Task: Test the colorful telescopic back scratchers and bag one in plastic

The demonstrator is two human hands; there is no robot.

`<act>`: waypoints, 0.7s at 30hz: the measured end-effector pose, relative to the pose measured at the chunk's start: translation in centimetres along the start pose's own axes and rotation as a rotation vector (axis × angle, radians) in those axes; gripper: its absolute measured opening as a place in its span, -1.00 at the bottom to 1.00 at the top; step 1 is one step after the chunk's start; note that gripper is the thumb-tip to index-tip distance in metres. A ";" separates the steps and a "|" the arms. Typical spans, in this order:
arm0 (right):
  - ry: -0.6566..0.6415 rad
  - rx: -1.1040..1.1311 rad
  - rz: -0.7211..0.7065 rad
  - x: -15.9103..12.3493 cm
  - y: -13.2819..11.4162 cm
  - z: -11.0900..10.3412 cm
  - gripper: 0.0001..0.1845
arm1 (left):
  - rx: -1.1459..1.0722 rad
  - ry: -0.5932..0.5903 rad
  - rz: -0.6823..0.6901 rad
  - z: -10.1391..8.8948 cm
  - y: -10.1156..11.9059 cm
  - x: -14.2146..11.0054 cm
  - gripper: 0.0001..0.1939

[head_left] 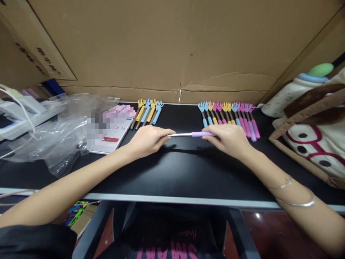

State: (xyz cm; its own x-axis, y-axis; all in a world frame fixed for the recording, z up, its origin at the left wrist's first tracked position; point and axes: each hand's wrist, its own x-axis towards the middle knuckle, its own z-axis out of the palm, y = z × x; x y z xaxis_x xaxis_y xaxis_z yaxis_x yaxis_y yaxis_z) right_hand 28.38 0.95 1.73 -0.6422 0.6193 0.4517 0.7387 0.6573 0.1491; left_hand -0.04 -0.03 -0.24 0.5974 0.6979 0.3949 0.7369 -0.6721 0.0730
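Note:
A telescopic back scratcher with a purple grip (198, 134) and a thin metal rod is held level above the black table. My left hand (149, 140) is closed in a pinch on the rod's left end, and its fingers hide the scratcher's tip. At the other end, my right hand (229, 140) pinches the purple grip between thumb and fingers. Behind my right hand lies a row of several back scratchers (229, 115) with blue, yellow, pink and purple parts. Several yellow and blue scratchers (147, 112) lie behind my left hand.
Left of my hands are a phone (113, 135), a pink packet (122, 109) and crumpled clear plastic bags (59, 126). A cloth bag (318, 144) and a white bottle (285, 93) stand at the right. Cardboard (134, 46) walls off the back of the black table (172, 176).

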 end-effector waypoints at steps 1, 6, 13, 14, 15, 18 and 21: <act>-0.010 0.023 0.008 0.0 0.0 0.1 -0.56 | 0.032 0.037 0.014 0.0 0.0 0.0 -0.73; -0.087 0.175 0.083 -0.1 -0.5 0.4 -0.61 | 0.193 0.171 0.116 -0.1 0.0 0.0 -0.73; -0.296 0.593 0.192 0.3 -1.3 0.3 -0.57 | 0.353 0.243 0.236 -0.3 0.4 0.0 -0.74; -0.316 0.631 0.199 0.4 -1.4 0.2 -0.56 | 0.356 0.243 0.239 -0.3 0.4 0.0 -0.74; -0.326 0.652 0.205 0.4 -1.5 0.1 -0.56 | 0.358 0.239 0.238 -0.3 0.4 0.0 -0.74; -0.324 0.632 0.222 0.6 -1.6 -0.2 -0.57 | 0.356 0.224 0.222 -0.3 0.5 0.1 -0.74; -0.265 0.552 0.237 0.6 -1.5 -0.5 -0.59 | 0.338 0.207 0.203 -0.5 0.6 0.3 -0.74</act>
State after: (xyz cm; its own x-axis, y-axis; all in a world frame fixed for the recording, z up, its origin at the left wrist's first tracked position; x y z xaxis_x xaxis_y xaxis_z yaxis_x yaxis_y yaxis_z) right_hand 27.05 0.13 2.18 -0.5560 0.8127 0.1745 0.6980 0.5705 -0.4328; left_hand 0.43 -0.38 0.33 0.6905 0.4727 0.5474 0.6935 -0.6478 -0.3154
